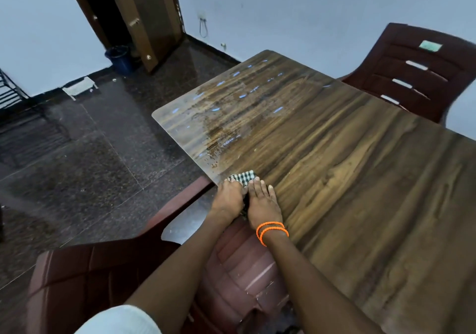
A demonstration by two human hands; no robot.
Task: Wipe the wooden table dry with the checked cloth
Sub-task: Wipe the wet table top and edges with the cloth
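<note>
The wooden table (347,174) stretches from the lower right to the middle of the view. Its far left end is wet, with droplets and shiny streaks. The black-and-white checked cloth (243,177) lies at the table's near left edge. My left hand (230,199) and my right hand (263,205) press flat on the cloth side by side, and only its front part shows beyond my fingers. Two orange bands circle my right wrist.
A dark red plastic chair (103,277) stands under my arms, against the table's near edge. A second chair (417,76) stands at the far side. A blue bin (119,58) sits beside the brown door (152,22). The floor is dark tile.
</note>
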